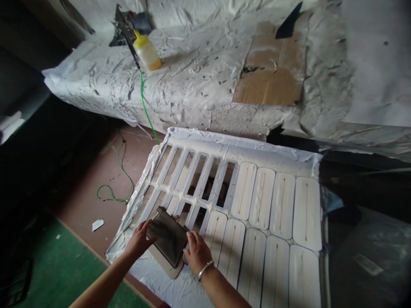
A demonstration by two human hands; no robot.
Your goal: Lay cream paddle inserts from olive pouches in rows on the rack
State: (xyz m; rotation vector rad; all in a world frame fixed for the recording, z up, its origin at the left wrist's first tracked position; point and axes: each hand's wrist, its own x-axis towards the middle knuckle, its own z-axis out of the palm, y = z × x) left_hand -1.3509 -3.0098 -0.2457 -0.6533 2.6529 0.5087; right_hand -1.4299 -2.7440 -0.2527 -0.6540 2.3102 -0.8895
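A dark grey-brown clasp purse (168,236), with a thin metal frame and a small gold-coloured clasp (176,218), lies tilted over the near left part of a slotted rack. My left hand (140,238) grips its left edge, thumb on the face and fingers at the frame. At its opposite edge, my right hand (196,251) closes on the side; a bracelet (205,270) circles that wrist. A pale rounded panel (163,262) shows under the purse's lower edge. The rack (272,156) has bare slots on the left and several pale oblong panels (245,191) on the right.
Behind the rack, a paper-covered bench (199,81) carries a yellow-topped squeeze bottle (147,51), a dark tool (126,32) on a green hose (143,98), cardboard (271,68) and a dark scrap (289,22). Left are a brownish surface (86,179) and green floor (54,265).
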